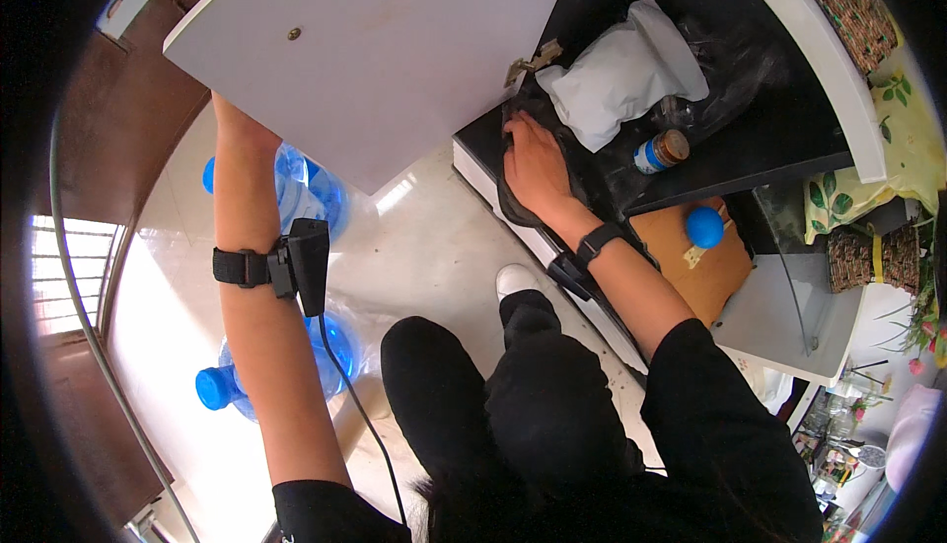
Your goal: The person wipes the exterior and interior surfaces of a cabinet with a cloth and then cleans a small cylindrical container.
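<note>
An open white cabinet door (pixel 370 47) spans the upper left of the view. My left forearm reaches up to its edge, and the left hand is hidden behind the door. Inside the black-lined cabinet (pixel 740 151), my right hand (pixel 534 162) lies palm down on a dark, flat item (pixel 521 206) near the cabinet's front edge; whether its fingers grip this item cannot be told. A crumpled white plastic bag (pixel 618 73) lies beyond that hand. Right of the hand, a small jar with a brown lid and blue label (pixel 661 152) lies tilted on the black surface.
Large blue-capped water bottles (pixel 214 388) stand or lie on the pale tiled floor (pixel 422 247) at left. A blue ball (pixel 704 227) rests on a brown board (pixel 666 262) in a lower compartment. Woven baskets (pixel 854 21) and a leaf-patterned yellow cloth (pixel 888 151) are at right.
</note>
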The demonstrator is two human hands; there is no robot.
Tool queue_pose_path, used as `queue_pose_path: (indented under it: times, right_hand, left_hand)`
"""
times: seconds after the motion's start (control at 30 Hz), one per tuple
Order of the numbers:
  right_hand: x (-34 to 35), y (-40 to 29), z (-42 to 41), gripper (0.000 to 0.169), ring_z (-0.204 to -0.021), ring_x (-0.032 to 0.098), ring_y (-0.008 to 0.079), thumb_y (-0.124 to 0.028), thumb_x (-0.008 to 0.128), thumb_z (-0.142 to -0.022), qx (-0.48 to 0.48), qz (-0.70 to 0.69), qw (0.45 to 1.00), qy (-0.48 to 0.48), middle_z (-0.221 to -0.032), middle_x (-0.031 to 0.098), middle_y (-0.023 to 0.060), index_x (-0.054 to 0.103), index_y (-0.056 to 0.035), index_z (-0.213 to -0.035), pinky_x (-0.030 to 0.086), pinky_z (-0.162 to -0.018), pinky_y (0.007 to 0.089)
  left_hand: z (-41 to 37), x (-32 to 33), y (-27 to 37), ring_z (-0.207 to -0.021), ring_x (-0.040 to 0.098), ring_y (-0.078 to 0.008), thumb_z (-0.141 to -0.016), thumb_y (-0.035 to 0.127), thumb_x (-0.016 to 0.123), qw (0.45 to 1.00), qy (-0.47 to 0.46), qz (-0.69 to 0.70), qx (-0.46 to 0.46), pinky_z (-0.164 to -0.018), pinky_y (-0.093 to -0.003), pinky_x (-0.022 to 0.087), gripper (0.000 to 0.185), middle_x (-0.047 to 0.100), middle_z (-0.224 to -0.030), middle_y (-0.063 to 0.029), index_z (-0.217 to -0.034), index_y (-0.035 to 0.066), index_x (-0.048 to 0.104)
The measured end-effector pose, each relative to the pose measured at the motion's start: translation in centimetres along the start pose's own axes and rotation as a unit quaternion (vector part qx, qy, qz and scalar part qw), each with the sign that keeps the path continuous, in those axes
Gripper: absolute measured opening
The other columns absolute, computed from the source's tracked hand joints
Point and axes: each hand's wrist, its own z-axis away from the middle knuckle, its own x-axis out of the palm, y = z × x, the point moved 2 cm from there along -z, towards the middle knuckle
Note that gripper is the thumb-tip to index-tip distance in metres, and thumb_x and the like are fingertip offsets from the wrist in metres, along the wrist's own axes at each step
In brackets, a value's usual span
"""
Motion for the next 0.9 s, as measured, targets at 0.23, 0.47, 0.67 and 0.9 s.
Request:
queue_pose_path:
  times: [0.23, 0.47, 0.67, 0.9]
  right_hand:
    - [1.1, -0.3, -3.1, 0.043, -0.128, 0.041, 0.0407, -0.019, 0.056, -0.082, 0.094, 0.12, 0.984, 0.097, -0.132, 0.048, 0.0276, 0.05, 0.0029, -0.118, 0.033, -0.107, 0.0468]
    - [-0.1, -1.2, 1.2, 0.035, -0.125, 0.047, 0.037, -0.005, 0.052, -0.083, -0.025, 0.029, 0.998, 0.045, -0.13, 0.053, 0.0228, 0.055, 0.0, -0.117, 0.036, -0.107, 0.045]
    - [-5.2, -1.9, 8.9, 0.038, -0.133, 0.039, 0.0344, -0.013, 0.057, -0.086, 0.0, -0.003, 0.999, -0.052, -0.137, 0.048, 0.0203, 0.052, -0.0061, -0.123, 0.028, -0.111, 0.0496]
    - [-6.9, -0.7, 11.0, 0.049, -0.122, 0.041, 0.0465, -0.032, 0.06, -0.085, 0.081, 0.102, 0.991, -0.023, -0.129, 0.049, 0.026, 0.051, -0.0051, -0.125, 0.03, -0.106, 0.0533]
  left_hand:
    - [0.0, 3.2, -1.3, -0.118, 0.056, -0.0308, -0.091, 0.053, 0.05, 0.986, 0.155, -0.058, 0.011, -0.093, -0.0456, 0.05, 0.064, 0.057, -0.131, -0.0138, -0.134, 0.006, 0.05]
    - [0.2, -1.8, -0.7, -0.118, 0.054, -0.0318, -0.093, 0.047, 0.049, 0.982, -0.138, 0.124, 0.032, -0.096, -0.0453, 0.047, 0.058, 0.056, -0.131, -0.013, -0.135, 0.006, 0.049]
    - [0.6, -2.8, -0.5, -0.118, 0.054, -0.0321, -0.095, 0.047, 0.045, 0.992, 0.098, -0.076, 0.024, -0.095, -0.0454, 0.047, 0.056, 0.055, -0.132, -0.0129, -0.133, 0.007, 0.051]
    - [-0.8, 4.7, -0.5, -0.1, 0.065, -0.025, -0.093, 0.034, 0.056, 0.992, -0.028, 0.113, 0.042, -0.08, -0.0376, 0.055, 0.041, 0.067, -0.111, -0.011, -0.119, 0.003, 0.061]
